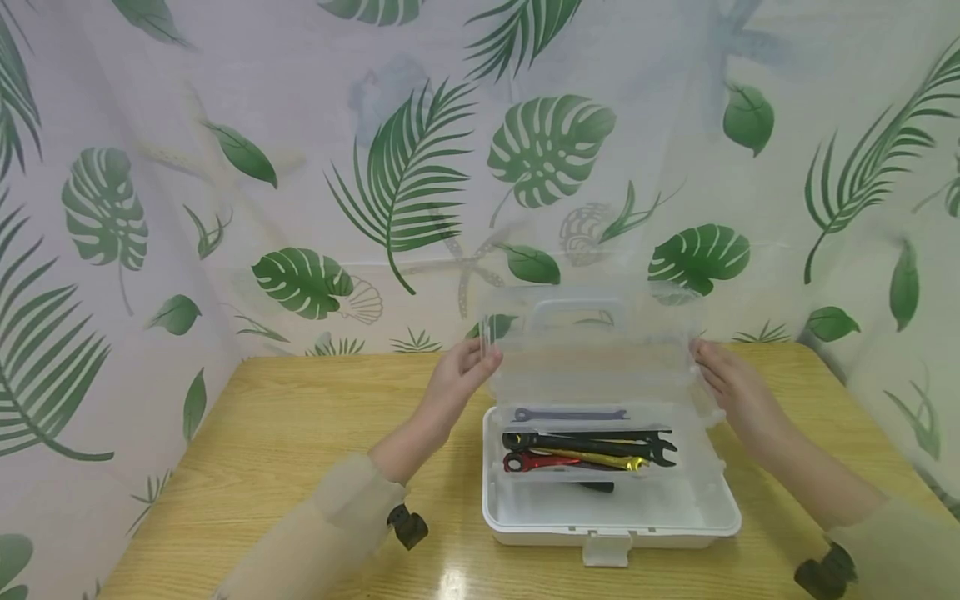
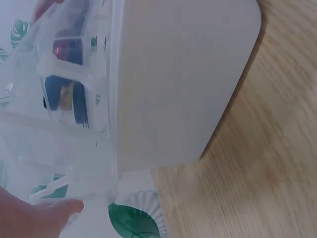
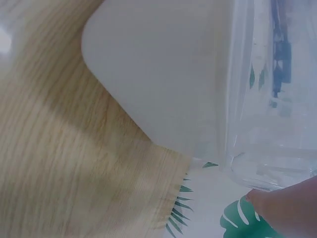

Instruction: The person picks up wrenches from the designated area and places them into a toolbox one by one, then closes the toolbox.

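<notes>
A white plastic toolbox (image 1: pixel 611 533) has its clear lid (image 1: pixel 592 362) raised. My left hand (image 1: pixel 450 383) grips the lid's left edge, thumb in front; in the left wrist view its thumb (image 2: pixel 62 210) overlaps the clear plastic. On the other side, my right hand (image 1: pixel 742 396) holds the lid's right edge by the fingers, partly hidden behind it. Clear trays hang over the base. A purple-blue wrench (image 1: pixel 570 414) lies in the upper one. Below it are a black wrench (image 1: pixel 592 443), a gold wrench (image 1: pixel 611 459) and a red wrench (image 1: pixel 536 461).
The toolbox stands on a wooden table (image 1: pixel 322 417), its white latch (image 1: pixel 607 550) hanging down at the front. Under the lower tray, a black end (image 1: pixel 600 486) pokes out. A leaf-patterned cloth (image 1: pixel 420 167) hangs behind the table and along its sides.
</notes>
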Demonstrator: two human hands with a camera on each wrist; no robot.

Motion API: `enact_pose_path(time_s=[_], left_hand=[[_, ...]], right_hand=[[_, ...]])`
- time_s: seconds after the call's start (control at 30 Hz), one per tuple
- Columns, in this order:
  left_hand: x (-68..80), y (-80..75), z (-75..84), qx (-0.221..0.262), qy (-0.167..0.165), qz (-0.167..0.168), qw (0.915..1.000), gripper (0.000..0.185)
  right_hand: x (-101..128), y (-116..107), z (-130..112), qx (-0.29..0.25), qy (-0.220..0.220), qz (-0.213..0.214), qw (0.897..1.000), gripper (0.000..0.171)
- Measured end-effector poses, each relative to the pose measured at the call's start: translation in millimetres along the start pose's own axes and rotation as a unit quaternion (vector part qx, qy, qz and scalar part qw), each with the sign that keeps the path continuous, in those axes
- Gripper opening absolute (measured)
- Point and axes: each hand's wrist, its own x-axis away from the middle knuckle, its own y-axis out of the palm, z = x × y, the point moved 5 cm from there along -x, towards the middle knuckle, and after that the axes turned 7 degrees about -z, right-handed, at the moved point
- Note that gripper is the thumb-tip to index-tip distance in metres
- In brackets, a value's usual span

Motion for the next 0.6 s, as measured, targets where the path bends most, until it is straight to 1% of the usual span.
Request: enact_pose_path(time_s=[0.13, 0.2, 0.37, 0.6], left_hand=[[7.3, 2.1, 2.4, -0.008, 0.004, 0.012, 0.9999, 0.078], [10.7, 3.8, 3.8, -0.01, 0.006, 0.017, 0.9998, 0.078], [19.1, 9.1, 7.6, -0.017, 0.005, 0.026, 0.9995, 0.078], [31.8, 16.7, 12.0, -0.018, 0.012, 0.035, 0.9992, 0.073]], right_hand=[[6, 2, -1, -0.001, -0.006, 0.006, 1.0, 0.079], [9, 4, -3, 0.018, -0.004, 0.008, 1.0, 0.079], [19, 7, -6, 0.094, -0.001, 0.025, 0.995, 0.079], [31, 10, -3, 0.114, -0.015, 0.045, 0.992, 0.075]])
